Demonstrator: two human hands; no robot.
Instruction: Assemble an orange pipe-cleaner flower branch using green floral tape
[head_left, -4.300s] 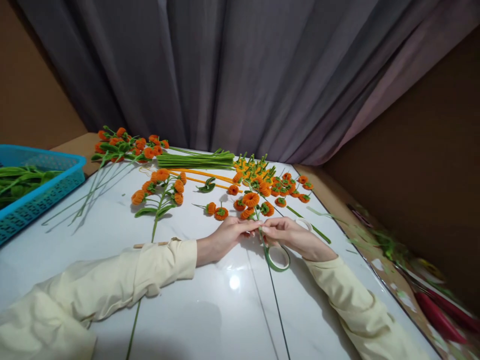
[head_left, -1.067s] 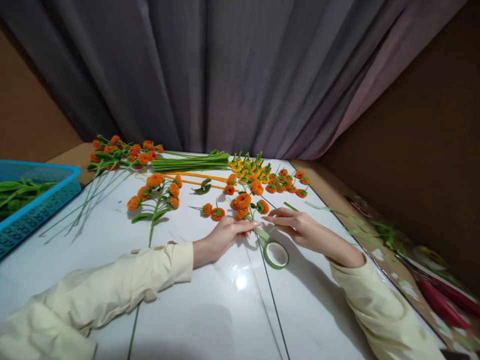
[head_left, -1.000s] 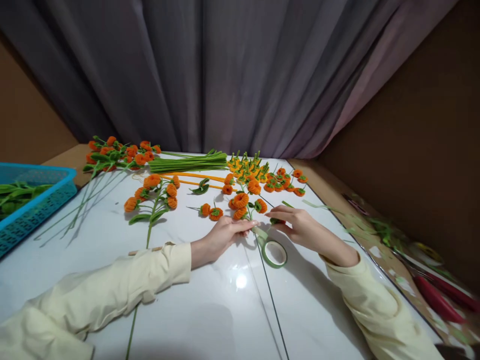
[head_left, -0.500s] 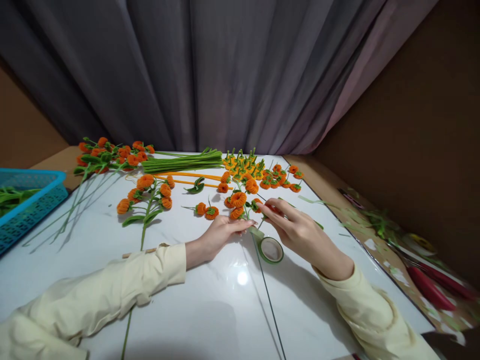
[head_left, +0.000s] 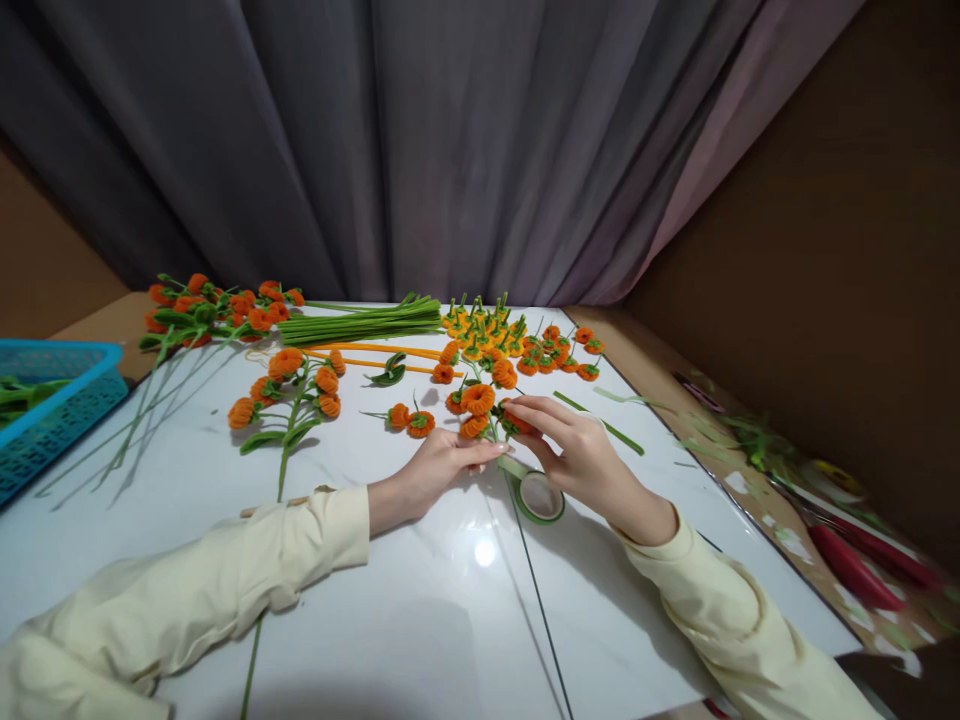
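My left hand (head_left: 431,470) pinches the thin green stem of a fuzzy pipe-cleaner branch whose orange pumpkin-like heads (head_left: 478,400) rise above the fingers. On the right side of that branch, my right hand (head_left: 592,460) has its fingertips closed on one orange head (head_left: 517,418), partly covering it. A roll of green floral tape (head_left: 541,520) rests on the white table just below, between the hands. Its free strip (head_left: 512,467) runs up to the stem by the left fingertips. Beyond the left hand lie two loose orange heads (head_left: 420,424).
A leafed orange branch (head_left: 285,440) lies left, partly under my sleeve. Green pipe cleaners (head_left: 360,323), yellow pieces (head_left: 487,330) and orange heads (head_left: 551,350) line the back. A blue basket (head_left: 75,400) stands left; red-handled pliers (head_left: 855,565) lie among scraps at right.
My right hand has moved slightly left and inward, its fingers closing further over the orange head. The left hand keeps its pinch on the stem. The whole view has shifted a little.
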